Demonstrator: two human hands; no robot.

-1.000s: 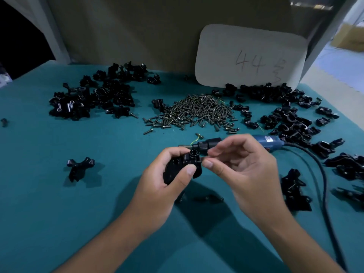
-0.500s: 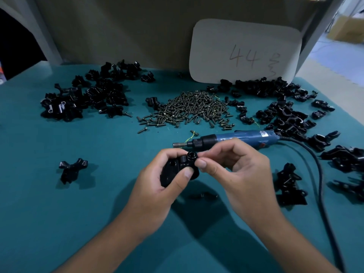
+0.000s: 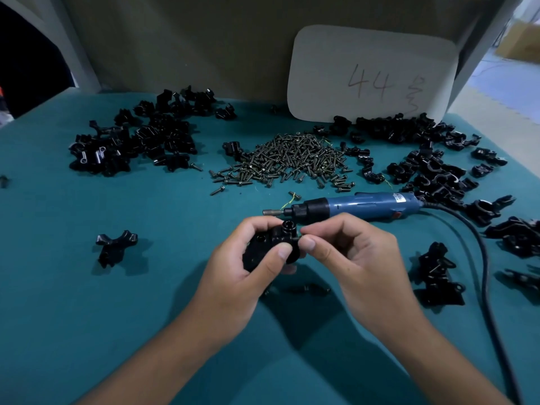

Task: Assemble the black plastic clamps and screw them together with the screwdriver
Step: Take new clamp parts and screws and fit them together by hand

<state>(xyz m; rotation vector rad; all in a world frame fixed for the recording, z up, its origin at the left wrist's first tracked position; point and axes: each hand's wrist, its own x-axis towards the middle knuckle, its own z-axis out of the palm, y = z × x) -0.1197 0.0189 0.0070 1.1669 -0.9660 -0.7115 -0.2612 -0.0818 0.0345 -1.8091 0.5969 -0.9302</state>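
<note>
At table centre, left hand [image 3: 248,276] is gripping a black clamp [image 3: 273,247]; right hand [image 3: 353,258] is pinching its three-o'clock edge, so halves could slip apart.

From my seat I could not see much of the clamp [image 3: 270,248]: the left hand [image 3: 251,276] covered its underside, and what the right hand [image 3: 347,258] pinched against it was too small to name. The screwdriver cord [image 3: 485,276] ran off the bottom edge. Small dark bits [image 3: 309,288] lay in the hands' shadow (screws or clips, I could not tell).
</note>
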